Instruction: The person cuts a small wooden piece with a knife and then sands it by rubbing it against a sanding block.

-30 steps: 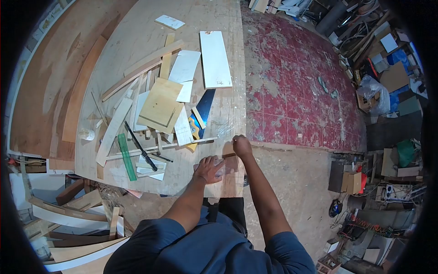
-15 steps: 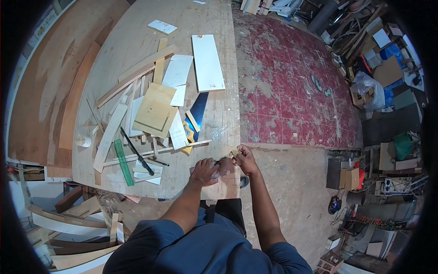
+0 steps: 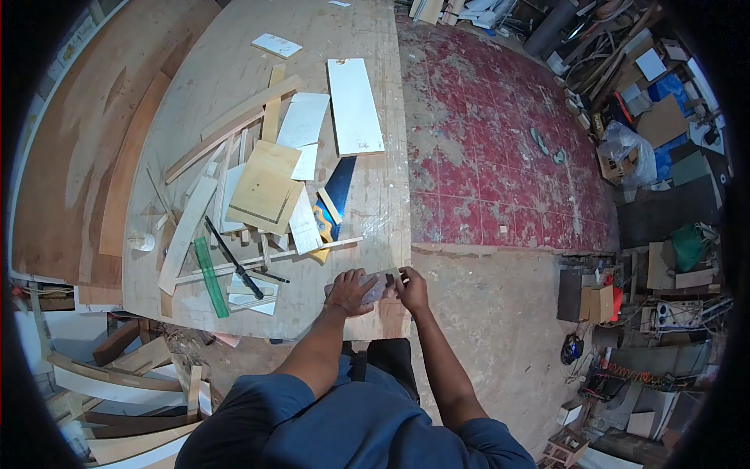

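My left hand (image 3: 351, 292) lies spread over a small, partly see-through piece (image 3: 375, 289) at the table's near right corner. At the table's right edge, my right hand (image 3: 412, 289) has its fingers closed on a small light wooden piece (image 3: 388, 274), beside the see-through piece. The fingers hide part of both pieces. Left of my hands a black marker-like tool (image 3: 234, 259) and a green strip (image 3: 211, 277) lie on the table. Farther back a saw (image 3: 337, 195) with a yellow handle rests partly under wood offcuts.
White boards (image 3: 355, 107), a square plywood piece (image 3: 265, 187) and several strips cover the middle of the table (image 3: 379, 187). A small jar (image 3: 141, 242) stands at the left. Curved wood pieces (image 3: 117, 370) lie below left; boxes (image 3: 596, 303) stand at the right.
My right hand came down and back toward the table edge, and a small light piece now shows at its fingers. My left hand stays nearly in place. The whole view shifted slightly.
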